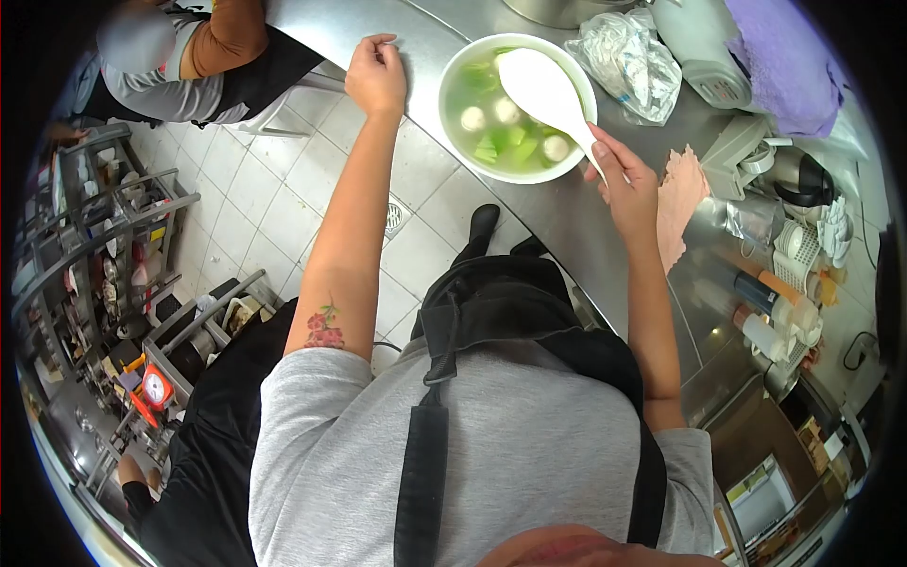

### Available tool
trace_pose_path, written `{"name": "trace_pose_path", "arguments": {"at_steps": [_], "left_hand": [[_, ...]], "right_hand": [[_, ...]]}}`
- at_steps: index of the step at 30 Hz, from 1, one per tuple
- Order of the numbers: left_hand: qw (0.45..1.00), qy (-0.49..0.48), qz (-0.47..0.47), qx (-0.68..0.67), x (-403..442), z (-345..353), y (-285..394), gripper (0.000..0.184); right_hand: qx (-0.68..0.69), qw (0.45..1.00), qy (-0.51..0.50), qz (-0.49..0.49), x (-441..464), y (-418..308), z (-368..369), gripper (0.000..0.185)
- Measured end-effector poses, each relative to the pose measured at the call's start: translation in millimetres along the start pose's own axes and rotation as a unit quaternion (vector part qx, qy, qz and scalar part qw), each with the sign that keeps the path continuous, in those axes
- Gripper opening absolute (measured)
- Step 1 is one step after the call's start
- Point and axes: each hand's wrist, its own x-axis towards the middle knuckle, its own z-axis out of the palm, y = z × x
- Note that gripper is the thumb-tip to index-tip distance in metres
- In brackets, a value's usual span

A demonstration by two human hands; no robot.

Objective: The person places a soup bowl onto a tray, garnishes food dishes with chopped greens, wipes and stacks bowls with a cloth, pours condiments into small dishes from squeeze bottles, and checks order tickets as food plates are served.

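A white bowl of clear soup stands on the steel counter, with several pale balls and green leafy vegetable pieces in it. My right hand grips the handle of a large white soup spoon. The spoon's broad head lies over the far right part of the bowl, hiding some of the soup. To the left of the bowl, my left hand rests at the counter's edge with its fingers curled in. I see nothing in it.
The steel counter runs along the right. On it are a crumpled plastic bag, a pink cloth, a kettle and bottles. Another person is at the upper left. A cluttered rack stands at the left.
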Motion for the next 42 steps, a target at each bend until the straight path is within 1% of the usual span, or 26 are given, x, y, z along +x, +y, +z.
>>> {"name": "trace_pose_path", "arguments": {"at_steps": [2,4,7,10,13,14,15,16,17,19,21,22,23,26,28,29,30,31,32,33,36,37,40,42], "left_hand": [[1.0,-0.003,-0.001,0.0,-0.3,-1.3,2.2,0.017],[1.0,0.009,0.016,0.001,1.0,2.0,-2.8,0.017],[1.0,0.015,0.021,-0.008,0.1,1.7,-1.2,0.015],[1.0,0.013,0.016,-0.013,-0.7,-2.2,5.9,0.014],[1.0,0.009,0.011,-0.021,-1.8,-0.9,3.6,0.014],[1.0,0.01,0.01,-0.025,-1.1,-0.8,3.6,0.014],[1.0,0.007,0.009,-0.017,-0.5,-1.9,5.5,0.014],[1.0,0.004,0.007,-0.008,-0.6,-3.3,7.3,0.014],[1.0,0.0,0.005,0.0,-1.2,-4.0,8.5,0.014],[1.0,0.006,0.013,-0.008,-1.1,-2.1,7.4,0.014],[1.0,0.005,0.013,-0.01,-2.0,-2.6,6.0,0.014],[1.0,0.004,0.009,-0.009,-1.3,-2.6,6.4,0.015],[1.0,0.002,0.004,-0.009,-0.7,-2.6,6.3,0.015],[0.999,0.004,0.022,-0.023,-0.9,-2.3,4.1,0.016],[0.998,-0.005,0.061,-0.027,-6.1,-6.6,1.4,0.017],[0.996,-0.009,0.085,-0.03,-4.0,-8.2,1.8,0.019],[0.99,-0.108,0.027,-0.085,-2.8,-12.9,5.6,0.02],[0.968,-0.206,-0.036,-0.138,-9.1,-25.0,11.0,0.023],[0.93,-0.301,-0.103,-0.187,-18.5,-38.9,15.2,0.025],[0.896,-0.395,-0.116,-0.164,-27.8,-48.3,20.8,0.037],[0.863,-0.46,-0.123,-0.167,-52.7,-67.1,44.7,0.044],[0.859,-0.469,-0.117,-0.168,-54.2,-66.6,39.6,0.047],[0.846,-0.459,-0.163,-0.214,-57.8,-64.1,35.3,0.047],[0.845,-0.464,-0.161,-0.21,-57.3,-62.6,31.5,0.045]], "right_hand": [[0.051,0.998,-0.008,0.025,-1.5,-1.0,-0.8,0.031],[0.088,0.995,-0.006,0.045,-2.5,-0.9,-1.2,0.032],[0.089,0.996,-0.01,0.03,-3.1,-3.0,-2.8,0.035],[0.154,0.987,-0.014,0.048,4.1,-25.4,-7.3,0.038],[0.206,0.978,0.003,-0.026,42.3,-50.4,-20.0,0.041],[0.157,0.985,0.019,-0.074,61.0,-59.2,-24.9,0.043],[0.069,0.992,0.043,-0.097,80.0,-71.5,-28.8,0.041],[-0.049,0.993,0.042,-0.103,102.7,-82.0,-35.9,0.042],[-0.167,0.979,0.04,-0.106,123.3,-90.9,-42.1,0.045],[-0.179,0.975,0.081,-0.105,146.8,-106.1,-28.2,0.034],[-0.289,0.928,0.063,-0.227,161.7,-107.7,-21.3,0.034],[-0.341,0.893,0.053,-0.288,164.5,-110.2,-18.1,0.034],[-0.39,0.876,0.069,-0.274,162.6,-111.2,-17.1,0.036],[-0.395,0.853,0.081,-0.33,137.7,-95.7,-29.0,0.054],[-0.357,0.843,0.08,-0.395,114.4,-56.0,-43.2,0.054],[-0.311,0.895,0.023,-0.318,90.1,-48.1,-44.3,0.066],[-0.263,0.935,-0.031,-0.235,66.9,-40.5,-45.6,0.08],[-0.246,0.943,-0.031,-0.223,53.2,-26.4,-42.7,0.087],[-0.229,0.95,-0.033,-0.21,40.5,-8.9,-37.3,0.094],[-0.212,0.957,-0.034,-0.197,32.6,8.6,-30.7,0.102],[-0.098,0.961,-0.046,-0.253,21.5,53.1,2.7,0.118],[-0.106,0.962,-0.023,-0.249,19.6,58.3,12.4,0.119],[-0.128,0.962,0.036,-0.237,14.0,64.9,31.3,0.121],[-0.144,0.959,0.06,-0.239,11.1,63.3,35.1,0.122]]}}
